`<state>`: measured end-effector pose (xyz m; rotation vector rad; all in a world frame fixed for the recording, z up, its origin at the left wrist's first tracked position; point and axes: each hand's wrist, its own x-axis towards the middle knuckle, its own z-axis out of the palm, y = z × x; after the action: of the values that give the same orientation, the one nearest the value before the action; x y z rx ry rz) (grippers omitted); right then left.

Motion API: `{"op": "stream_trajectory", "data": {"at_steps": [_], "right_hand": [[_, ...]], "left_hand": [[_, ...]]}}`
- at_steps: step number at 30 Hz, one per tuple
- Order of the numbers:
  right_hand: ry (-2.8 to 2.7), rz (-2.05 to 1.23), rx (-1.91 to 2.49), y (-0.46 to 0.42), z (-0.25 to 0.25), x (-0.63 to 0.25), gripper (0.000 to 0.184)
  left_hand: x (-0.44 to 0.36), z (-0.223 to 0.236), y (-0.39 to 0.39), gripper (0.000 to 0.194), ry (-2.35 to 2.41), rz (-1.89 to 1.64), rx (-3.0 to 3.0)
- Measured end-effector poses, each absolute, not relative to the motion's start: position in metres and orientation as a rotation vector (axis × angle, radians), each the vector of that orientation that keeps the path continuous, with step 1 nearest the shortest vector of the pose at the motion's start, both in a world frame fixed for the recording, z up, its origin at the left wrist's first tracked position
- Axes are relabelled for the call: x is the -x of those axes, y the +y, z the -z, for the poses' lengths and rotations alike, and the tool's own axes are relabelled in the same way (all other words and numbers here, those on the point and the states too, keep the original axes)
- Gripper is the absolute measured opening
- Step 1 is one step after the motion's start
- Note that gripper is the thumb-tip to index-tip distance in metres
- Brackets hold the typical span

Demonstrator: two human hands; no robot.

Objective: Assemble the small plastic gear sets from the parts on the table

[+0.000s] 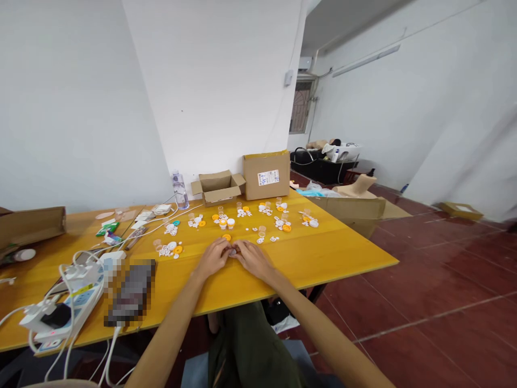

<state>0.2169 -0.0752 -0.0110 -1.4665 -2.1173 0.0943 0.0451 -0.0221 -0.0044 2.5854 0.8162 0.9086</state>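
My left hand (215,257) and my right hand (251,257) rest on the yellow table (323,253), fingertips meeting in a pinch over a tiny pale part (233,251) that is too small to name. Just beyond my fingers lies an orange disc (226,237). Farther back, several small groups of white and orange plastic parts (278,222) and small clear cups (262,230) are spread across the tabletop.
Two cardboard boxes, one open (218,187) and one shut (266,175), stand at the table's back edge beside a water bottle (180,189). A power strip with chargers and white cables (67,307) fills the near left. Another cardboard box (32,225) sits far left.
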Motion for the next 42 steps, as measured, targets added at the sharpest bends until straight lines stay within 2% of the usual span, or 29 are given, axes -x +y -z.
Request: {"op": "stream_trajectory", "data": {"at_steps": [13, 25, 31, 42], "right_hand": [[-2.115, -0.066, 1.464, -0.081, 0.007, -0.217, 0.009], [-1.906, 0.347, 1.674, -0.058, 0.015, -0.227, 0.023], [-1.89, 0.342, 1.815, -0.044, 0.007, -0.228, 0.023], [-1.978, 0.322, 1.772, -0.038, 0.011, -0.228, 0.023]], "left_hand": [[-0.046, 0.006, -0.021, 0.018, 0.832, -0.902, -2.57], [-0.047, -0.001, -0.026, 0.021, 0.865, -0.899, -2.532], [-0.047, -0.001, -0.027, 0.02, 0.867, -0.903, -2.553], [-0.047, -0.001, -0.027, 0.018, 0.869, -0.889, -2.558]]}}
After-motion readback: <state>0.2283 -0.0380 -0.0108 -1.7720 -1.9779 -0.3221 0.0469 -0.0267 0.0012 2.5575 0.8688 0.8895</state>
